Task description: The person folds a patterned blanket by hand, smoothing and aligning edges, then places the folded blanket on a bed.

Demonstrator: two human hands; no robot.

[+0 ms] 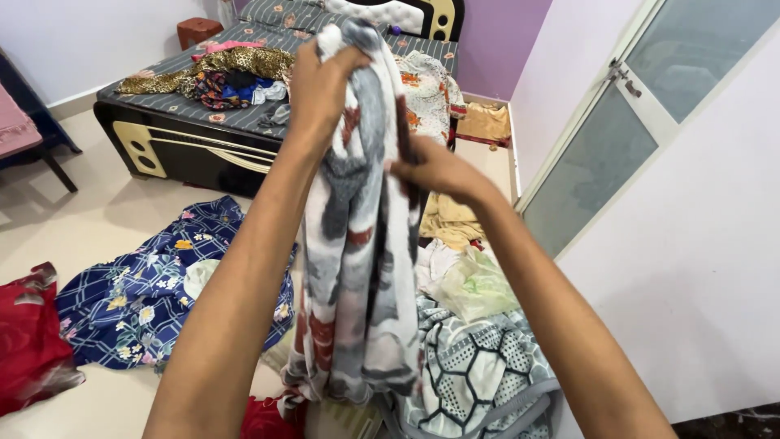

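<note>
A grey, white and rust-red patterned blanket (pixel 357 244) is held up lengthwise in front of the camera, hanging in folds toward the floor. Its top is bunched and clenched in the left hand (pixel 318 85); a fold lower down on its right edge is pinched by the right hand (pixel 435 169), whose fingertips are partly buried in the cloth. The blanket's lower end is lost among other fabric, so where it ends cannot be told. Much of the bed (pixel 187 138) behind is blocked by the blanket; clothes are heaped on it. On the floor, a blue floral sheet (pixel 130 301) is partly covered by the left forearm, a red cloth (pixel 28 341) is cut off at the frame edge, and a grey hexagon-patterned blanket (pixel 471 374) lies bottom right.
</note>
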